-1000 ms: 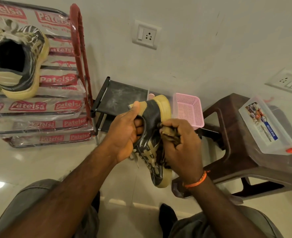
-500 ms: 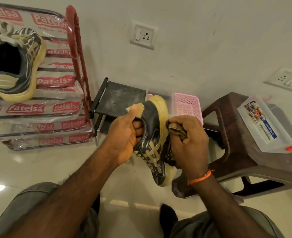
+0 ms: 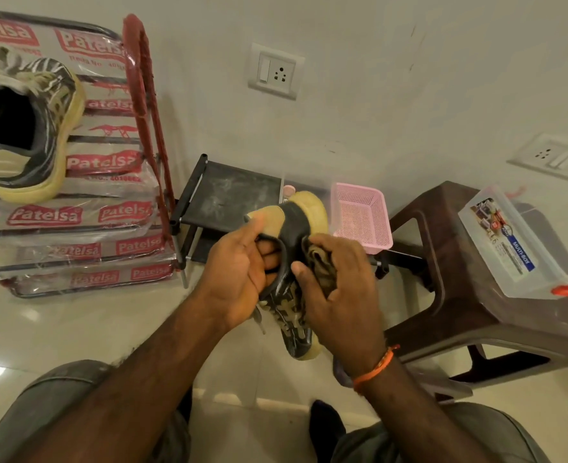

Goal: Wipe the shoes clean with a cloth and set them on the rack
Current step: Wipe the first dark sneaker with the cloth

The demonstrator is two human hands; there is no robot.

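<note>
Nearest, the left hand [image 3: 242, 272] gripped the shoe [image 3: 296, 262] by its collar in mid-air while the right hand [image 3: 339, 295] pressed a bunched cloth [image 3: 319, 265] against its side. The shoe's long axis ran near to far, heel farthest, toe toward the person. Wiping looked unfinished. Beyond, the other shoe [image 3: 25, 128] already sat at the rack's [image 3: 142, 78] right edge.

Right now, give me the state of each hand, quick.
Left hand: closed, gripping the sneaker at its collar.
Right hand: closed, holding the cloth against the sneaker's side.
</note>
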